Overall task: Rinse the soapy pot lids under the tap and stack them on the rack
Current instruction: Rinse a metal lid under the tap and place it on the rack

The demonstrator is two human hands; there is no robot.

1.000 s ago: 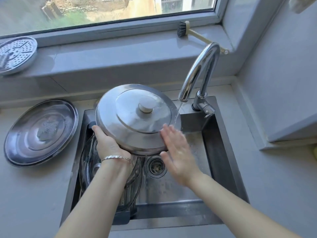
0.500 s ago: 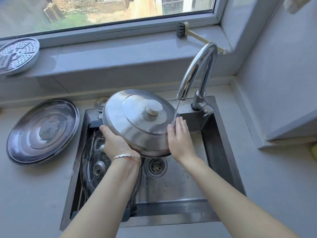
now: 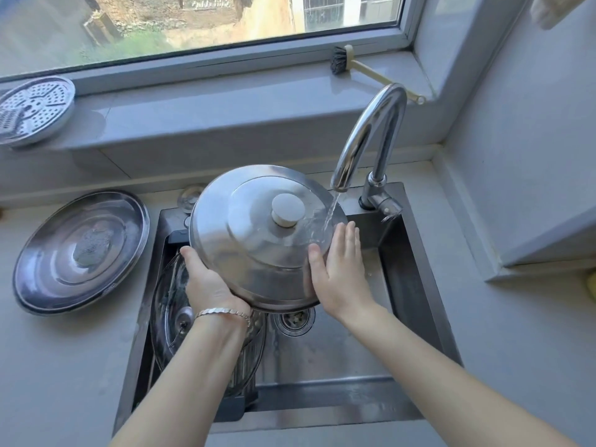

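Under a mirror-bright chrome tap (image 3: pixel 371 137), a wet stainless-steel pot lid (image 3: pixel 258 246) shows a satin finish; its pale knob (image 3: pixel 288 209) looks like matt plastic. The steel sink (image 3: pixel 419 253) is duller and brushed, with a clear glass lid (image 3: pixel 167 304) inside. Left, a glossy round steel plate (image 3: pixel 80 250) lies on the smooth, matt grey table (image 3: pixel 64 366).

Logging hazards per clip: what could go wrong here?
Only the left hand grips the wet steel lid by its rim; the right hand just lies flat against it. It could slip onto the glass lid below. The water stream hits the tilted lid near its edge and may splash the counter.
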